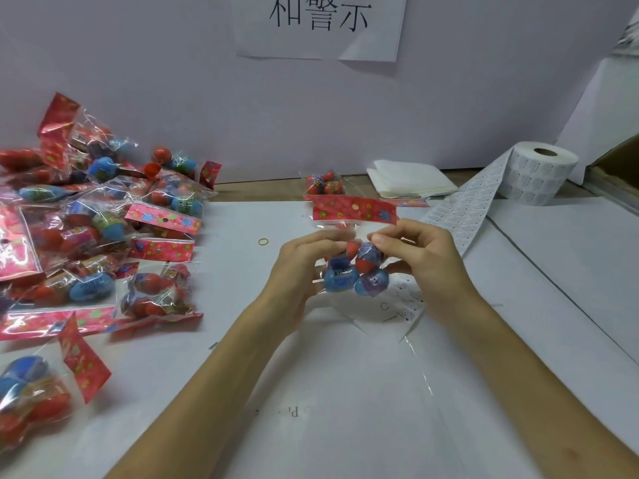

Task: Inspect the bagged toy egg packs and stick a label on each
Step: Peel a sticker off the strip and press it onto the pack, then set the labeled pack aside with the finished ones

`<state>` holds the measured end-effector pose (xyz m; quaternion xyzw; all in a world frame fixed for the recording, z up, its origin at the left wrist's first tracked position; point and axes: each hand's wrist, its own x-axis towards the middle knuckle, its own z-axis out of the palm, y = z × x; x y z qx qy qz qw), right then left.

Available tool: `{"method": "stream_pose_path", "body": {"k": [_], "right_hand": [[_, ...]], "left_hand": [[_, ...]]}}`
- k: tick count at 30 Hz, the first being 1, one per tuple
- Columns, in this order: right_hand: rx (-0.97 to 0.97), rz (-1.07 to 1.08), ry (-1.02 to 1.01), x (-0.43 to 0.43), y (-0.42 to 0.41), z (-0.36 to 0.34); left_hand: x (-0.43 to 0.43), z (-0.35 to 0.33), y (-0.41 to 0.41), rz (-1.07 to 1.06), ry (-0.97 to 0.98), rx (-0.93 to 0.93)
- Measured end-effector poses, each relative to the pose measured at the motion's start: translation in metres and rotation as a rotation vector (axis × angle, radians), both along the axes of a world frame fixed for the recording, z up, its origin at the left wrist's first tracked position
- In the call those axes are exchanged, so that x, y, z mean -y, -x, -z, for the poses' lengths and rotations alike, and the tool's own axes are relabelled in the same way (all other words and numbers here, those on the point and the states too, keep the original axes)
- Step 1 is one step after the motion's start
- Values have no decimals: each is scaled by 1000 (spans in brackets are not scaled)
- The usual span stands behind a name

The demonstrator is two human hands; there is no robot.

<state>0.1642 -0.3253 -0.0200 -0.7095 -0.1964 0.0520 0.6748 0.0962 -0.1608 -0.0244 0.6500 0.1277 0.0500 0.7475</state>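
A clear bagged pack of blue and red toy eggs point(358, 273) with a red flowered header card point(354, 209) is held up above the table's middle. My left hand point(297, 271) grips its left side, fingers curled round the bag. My right hand point(422, 257) pinches the bag's top right near the eggs. A white roll of labels point(539, 176) stands at the back right, and its printed strip point(463, 216) trails down toward my right hand.
A heap of several bagged egg packs point(100, 229) fills the left side. One more pack point(323, 184) lies at the back centre beside a folded white cloth point(411, 183). A yellow rubber band point(263, 241) lies on the white paper-covered table point(345, 392). A wall sign point(321, 25) hangs behind.
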Motion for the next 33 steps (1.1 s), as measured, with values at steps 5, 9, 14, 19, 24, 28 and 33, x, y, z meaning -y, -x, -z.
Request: {"method": "stream_pose_path", "body": {"k": [5, 9, 14, 19, 24, 28, 33], "right_hand": [[-318, -29, -226, 8, -9, -4], [-377, -36, -148, 9, -12, -4], [-683, -201, -271, 17, -13, -9], [-431, -329, -278, 19, -13, -12], [-280, -272, -363, 24, -17, -12], [-171, -179, -273, 25, -21, -7], [-168, -199, -157, 20, -13, -12]], "left_hand": [[-2, -5, 3, 135, 56, -4], [4, -3, 5, -13, -139, 169], [8, 13, 2, -388, -1054, 590], [9, 16, 2, -324, -1172, 884], [15, 9, 6, -229, -613, 644], [8, 2, 6, -157, -167, 482], [5, 1, 5, -106, -117, 388]]}}
